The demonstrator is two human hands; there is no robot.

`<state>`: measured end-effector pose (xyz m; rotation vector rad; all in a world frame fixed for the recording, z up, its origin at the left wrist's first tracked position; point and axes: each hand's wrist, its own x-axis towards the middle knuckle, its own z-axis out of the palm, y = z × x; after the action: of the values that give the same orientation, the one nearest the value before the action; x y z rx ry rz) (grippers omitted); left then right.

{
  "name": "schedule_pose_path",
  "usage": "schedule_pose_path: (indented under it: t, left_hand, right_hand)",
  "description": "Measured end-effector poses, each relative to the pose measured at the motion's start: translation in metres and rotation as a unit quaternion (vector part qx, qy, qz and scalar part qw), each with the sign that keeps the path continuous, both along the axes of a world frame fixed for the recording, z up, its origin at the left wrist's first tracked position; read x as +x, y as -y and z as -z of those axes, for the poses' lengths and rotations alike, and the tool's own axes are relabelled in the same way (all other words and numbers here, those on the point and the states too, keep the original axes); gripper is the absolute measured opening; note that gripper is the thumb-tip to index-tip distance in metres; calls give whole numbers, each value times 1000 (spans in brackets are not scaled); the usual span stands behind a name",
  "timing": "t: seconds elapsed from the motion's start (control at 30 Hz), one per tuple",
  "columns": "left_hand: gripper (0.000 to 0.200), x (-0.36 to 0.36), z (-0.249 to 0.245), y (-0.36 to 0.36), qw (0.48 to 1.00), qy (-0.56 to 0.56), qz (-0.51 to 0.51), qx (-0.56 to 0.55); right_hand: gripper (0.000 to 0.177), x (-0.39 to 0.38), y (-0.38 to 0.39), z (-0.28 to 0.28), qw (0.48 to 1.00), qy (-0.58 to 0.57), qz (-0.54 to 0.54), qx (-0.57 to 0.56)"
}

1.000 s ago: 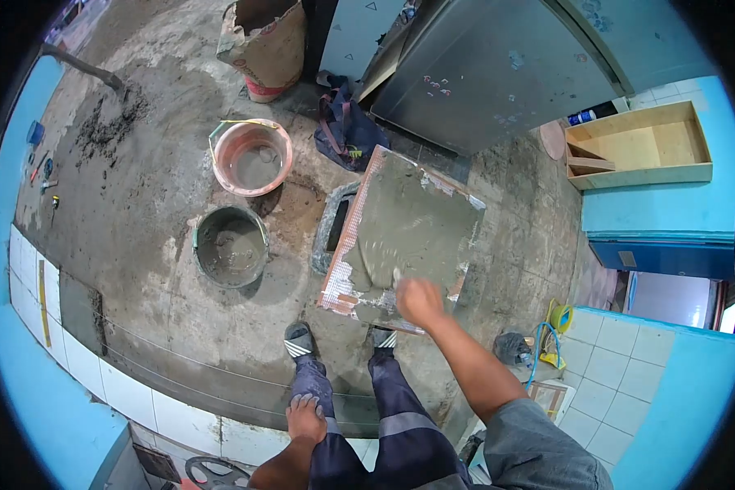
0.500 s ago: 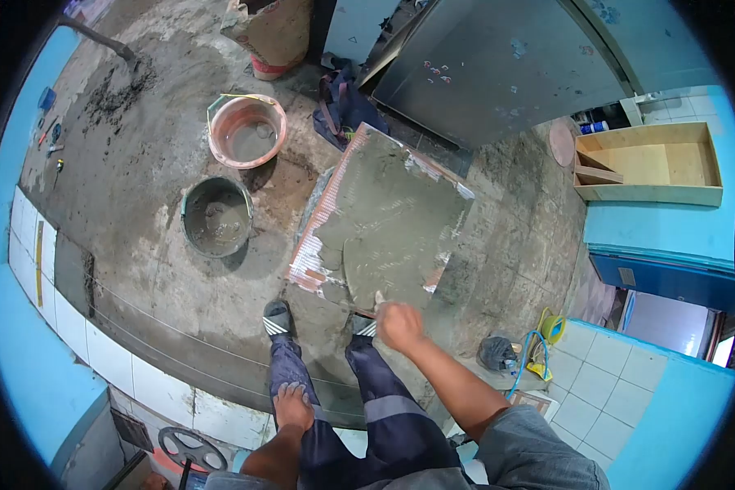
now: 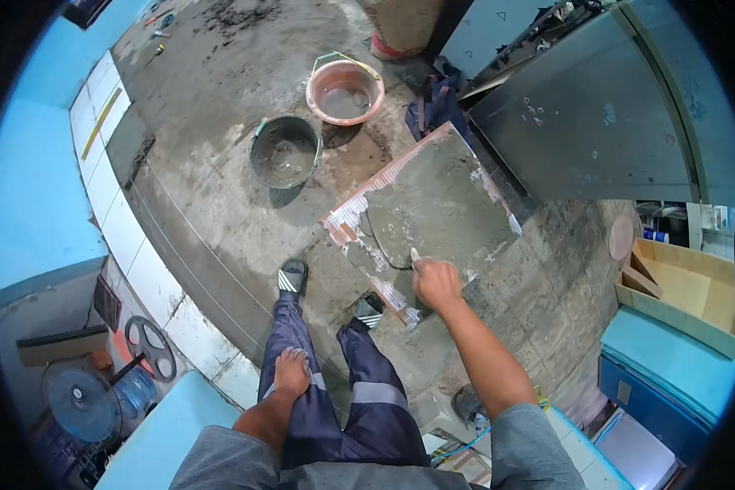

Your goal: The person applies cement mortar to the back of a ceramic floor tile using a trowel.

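Observation:
My right hand (image 3: pixel 437 283) is closed around the handle of a trowel (image 3: pixel 389 233). The trowel's blade is smeared with grey mortar and hard to tell from the layer beneath it. That mortar (image 3: pixel 457 192) covers most of a large square tile (image 3: pixel 353 214), whose ribbed, reddish-white back shows along the left edge and near corner. My left hand (image 3: pixel 292 371) lies with its fingers stretched out on my left leg, just above the knee, holding nothing.
A dark bucket (image 3: pixel 286 153) and a pink bucket (image 3: pixel 345 91), both containing grey mix, stand beyond my feet. Strings (image 3: pixel 189 222) run along the floor beside white tiles (image 3: pixel 124 233). A bag (image 3: pixel 439 106) sits by a grey refrigerator-like door (image 3: pixel 580 122). A wooden drawer (image 3: pixel 686 286) is at right.
My view has turned, shifting the scene. My right hand has moved the trowel over the tile's near part, where more bare ribbed backing now shows. My left hand stays on my leg.

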<state>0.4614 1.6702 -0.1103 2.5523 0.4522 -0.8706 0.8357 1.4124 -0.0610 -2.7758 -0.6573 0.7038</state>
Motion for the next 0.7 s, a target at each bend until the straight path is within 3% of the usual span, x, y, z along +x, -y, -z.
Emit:
schedule_pose_path:
  t: [0.1, 0.27, 0.33, 0.5, 0.63, 0.7]
  left_hand:
    - [30, -16, -10, 10, 1000, 16, -9, -5]
    - [28, -38, -9, 19, 998, 55, -2, 14]
    - [29, -40, -4, 20, 999, 48, 15, 5]
    - [29, -13, 1, 24, 996, 48, 73, -5]
    - [30, -7, -1, 26, 991, 43, 125, -19]
    - [30, -2, 3, 26, 989, 43, 138, -21]
  right_hand:
    - [18, -23, 56, -2, 999, 42, -20, 23]
    - [15, -42, 149, 5, 977, 169, 103, 77]
    - [19, -45, 175, 24, 971, 199, 94, 94]
    - [28, -40, 185, 56, 958, 226, 86, 152]
    - [45, -39, 196, 54, 960, 231, 54, 152]
    - [45, -46, 207, 57, 972, 193, 67, 115]
